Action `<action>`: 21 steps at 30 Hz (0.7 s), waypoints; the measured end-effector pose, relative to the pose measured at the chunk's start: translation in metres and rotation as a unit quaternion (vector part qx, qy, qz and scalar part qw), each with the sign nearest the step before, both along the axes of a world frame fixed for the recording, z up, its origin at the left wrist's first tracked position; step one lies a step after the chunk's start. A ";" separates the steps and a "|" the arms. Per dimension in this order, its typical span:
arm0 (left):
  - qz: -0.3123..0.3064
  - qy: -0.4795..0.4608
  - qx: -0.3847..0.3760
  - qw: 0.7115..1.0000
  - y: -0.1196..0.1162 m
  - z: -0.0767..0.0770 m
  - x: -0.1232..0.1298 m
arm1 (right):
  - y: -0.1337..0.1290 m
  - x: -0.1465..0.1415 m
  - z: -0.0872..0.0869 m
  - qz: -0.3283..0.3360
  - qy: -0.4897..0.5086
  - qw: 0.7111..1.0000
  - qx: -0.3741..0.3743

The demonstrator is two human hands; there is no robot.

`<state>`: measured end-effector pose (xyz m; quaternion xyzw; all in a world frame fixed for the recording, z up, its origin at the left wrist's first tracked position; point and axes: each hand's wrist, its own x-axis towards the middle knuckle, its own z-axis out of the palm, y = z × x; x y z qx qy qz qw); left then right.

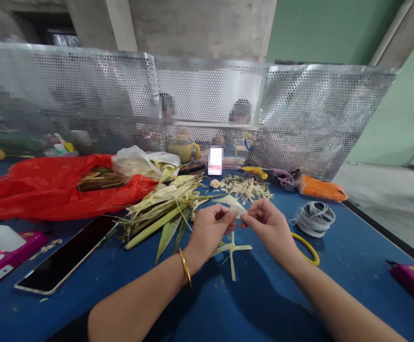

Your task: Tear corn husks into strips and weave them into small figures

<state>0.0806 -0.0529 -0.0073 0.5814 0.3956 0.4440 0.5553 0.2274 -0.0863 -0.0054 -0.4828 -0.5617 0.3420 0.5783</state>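
Observation:
Just right of the middle of the table, my left hand (214, 227) and my right hand (265, 224) pinch a pale corn husk strip (238, 209) between thumbs and fingertips, close to each other. The fingers of both hands are closed. A gold bangle (184, 266) circles my left wrist. Under my hands lies a cross of woven pale husk strips (232, 247), flat on the blue table (199, 308). To the left spreads a pile of dried corn husks (164, 213). Beyond my fingers is a heap of husk scraps (247, 187).
A red plastic bag (50, 190) and a black phone (69, 254) lie left. At right are a spool of pale cord (314, 218), a yellow ring (308, 248) and an orange packet (321, 187). A lit phone (216, 160) stands before the perforated metal screen (207, 85); people sit behind it.

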 end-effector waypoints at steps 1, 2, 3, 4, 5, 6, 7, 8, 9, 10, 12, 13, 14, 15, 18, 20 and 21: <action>-0.002 0.003 0.001 1.000 0.000 0.000 0.000 | 0.000 0.000 0.000 0.002 0.005 1.000 -0.005; -0.005 0.003 -0.003 1.000 0.000 0.000 0.000 | 0.000 0.000 0.000 0.004 0.005 1.000 -0.007; -0.007 -0.001 -0.013 1.000 -0.001 0.000 0.001 | 0.000 0.000 0.001 0.004 0.001 1.000 -0.006; -0.011 -0.007 -0.030 0.999 -0.002 0.001 0.001 | -0.001 0.000 0.001 0.002 -0.007 1.000 -0.001; -0.017 -0.016 -0.053 0.998 -0.002 0.002 0.002 | -0.001 0.000 0.001 -0.001 -0.019 1.000 0.010; -0.021 -0.025 -0.079 0.996 -0.003 0.004 0.002 | -0.002 0.001 0.001 -0.005 -0.036 0.999 0.025; -0.023 -0.032 -0.102 0.994 -0.003 0.005 0.003 | -0.002 0.001 0.001 -0.009 -0.058 0.997 0.043; -0.025 -0.039 -0.119 0.992 -0.003 0.006 0.003 | -0.003 0.001 0.001 -0.013 -0.086 0.994 0.063; -0.027 -0.047 -0.128 0.990 -0.003 0.007 0.003 | -0.004 0.002 0.002 -0.016 -0.118 0.989 0.083; -0.026 -0.054 -0.133 0.989 -0.003 0.007 0.003 | -0.004 0.002 0.002 -0.015 -0.152 0.983 0.103; -0.023 -0.067 -0.140 0.988 -0.003 0.008 0.002 | -0.005 0.003 0.002 -0.007 -0.219 0.966 0.140; -0.022 -0.073 -0.143 0.987 -0.003 0.009 0.001 | -0.005 0.004 0.001 -0.006 -0.248 0.956 0.158; -0.023 -0.077 -0.148 0.986 -0.004 0.009 0.001 | -0.005 0.004 0.001 -0.008 -0.273 0.946 0.176; -0.024 -0.081 -0.153 0.985 -0.004 0.010 0.000 | -0.005 0.005 0.000 -0.013 -0.297 0.935 0.194; -0.037 -0.088 -0.172 0.980 -0.005 0.011 0.000 | -0.004 0.006 0.000 -0.038 -0.353 0.904 0.239; -0.049 -0.095 -0.186 0.977 -0.005 0.011 0.000 | -0.005 0.006 0.000 -0.051 -0.371 0.891 0.256; -0.056 -0.098 -0.190 0.975 -0.005 0.011 0.000 | -0.005 0.006 0.001 -0.055 -0.373 0.890 0.257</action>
